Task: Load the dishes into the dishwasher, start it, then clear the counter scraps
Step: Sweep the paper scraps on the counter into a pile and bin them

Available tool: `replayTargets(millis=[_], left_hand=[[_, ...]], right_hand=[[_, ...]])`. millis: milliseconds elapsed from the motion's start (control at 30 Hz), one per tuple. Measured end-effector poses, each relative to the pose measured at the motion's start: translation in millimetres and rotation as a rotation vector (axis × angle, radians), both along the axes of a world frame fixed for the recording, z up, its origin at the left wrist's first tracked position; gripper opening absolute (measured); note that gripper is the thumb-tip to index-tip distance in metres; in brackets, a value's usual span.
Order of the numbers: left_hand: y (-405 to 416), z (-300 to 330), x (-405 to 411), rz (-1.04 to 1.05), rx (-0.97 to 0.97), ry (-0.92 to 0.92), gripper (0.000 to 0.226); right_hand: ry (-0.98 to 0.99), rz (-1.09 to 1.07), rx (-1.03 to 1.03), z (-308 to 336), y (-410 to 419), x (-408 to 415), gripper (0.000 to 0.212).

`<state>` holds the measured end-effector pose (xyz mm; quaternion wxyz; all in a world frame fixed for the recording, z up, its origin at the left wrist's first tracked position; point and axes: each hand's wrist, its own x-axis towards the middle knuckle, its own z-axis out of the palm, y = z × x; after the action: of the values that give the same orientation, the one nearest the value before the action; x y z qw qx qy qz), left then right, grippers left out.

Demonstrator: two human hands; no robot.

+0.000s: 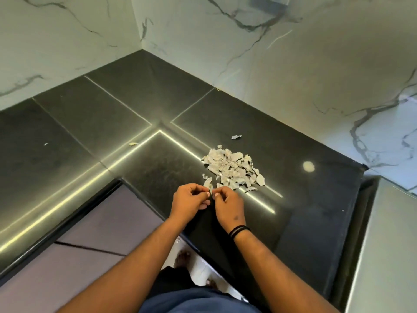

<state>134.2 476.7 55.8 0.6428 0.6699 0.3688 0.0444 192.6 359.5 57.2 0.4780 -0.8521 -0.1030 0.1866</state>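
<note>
Beyond both hands (211,201), scrap pile (232,169)

Dark L-shaped counter (94,123) meets marble walls; a heap of pale scraps (232,169) lies on it; one scrap (236,137) apart behind; a crumb (132,144) further left
</note>
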Motion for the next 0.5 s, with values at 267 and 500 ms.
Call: replayTargets(millis=[267,500], left_hand=[[37.4,4.4,57.8,-0.141,-0.121,-0.016,0.005],[86.8,-2.2,60.1,-0.018,0.486,-0.175,0.008]], right_hand=[[-0.371,-0.096,-0.131,34.9,42.1,123.1,0.018],[-0.285,0.185,-0.648,12.6,82.1,190.5,0.048]])
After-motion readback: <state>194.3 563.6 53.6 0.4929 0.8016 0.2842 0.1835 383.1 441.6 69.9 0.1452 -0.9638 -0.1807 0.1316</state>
